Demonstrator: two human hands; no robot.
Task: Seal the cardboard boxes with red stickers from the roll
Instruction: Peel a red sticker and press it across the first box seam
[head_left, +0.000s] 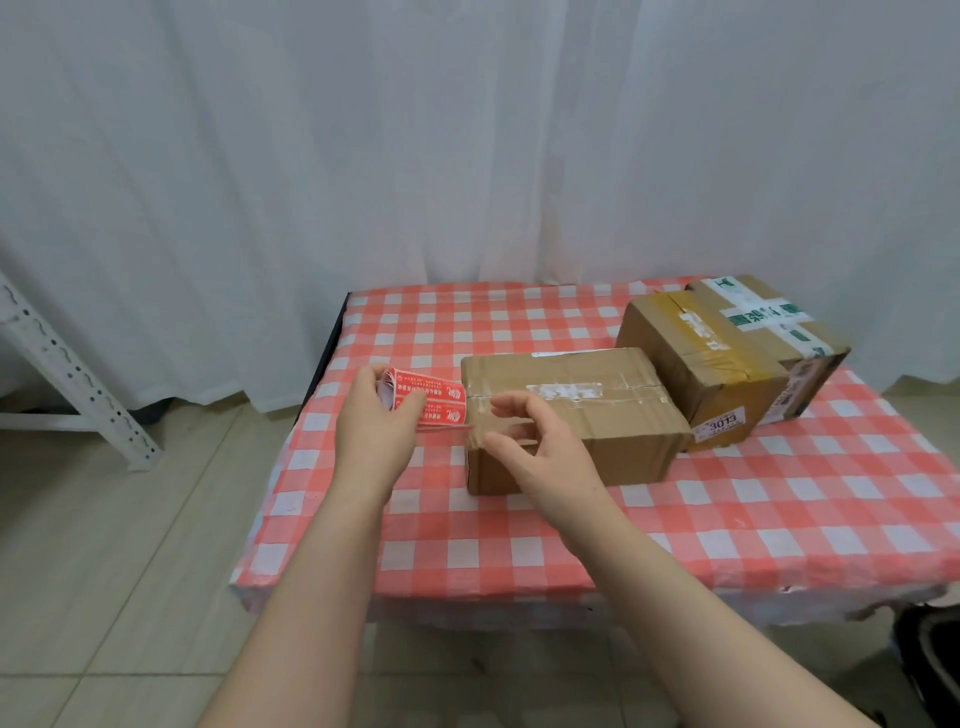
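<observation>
The left hand (374, 415) grips a roll of red rectangular stickers (423, 397) with clenched fingers, just beside the left end of a flat brown cardboard box (623, 421) on the red-and-white checked tabletop (519, 545). The right hand (545, 452) hovers over that end, fingers released and loosely spread. A taller taped cardboard box (727, 358) stands behind.

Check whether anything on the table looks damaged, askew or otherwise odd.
The nearer cardboard box has a scuffed white label remnant and wrinkled clear tape on top. The farther cardboard box sits askew to it, with layered, crumpled tape. The checked tablecloth's front right edge looks ragged. Nothing is spilled.
</observation>
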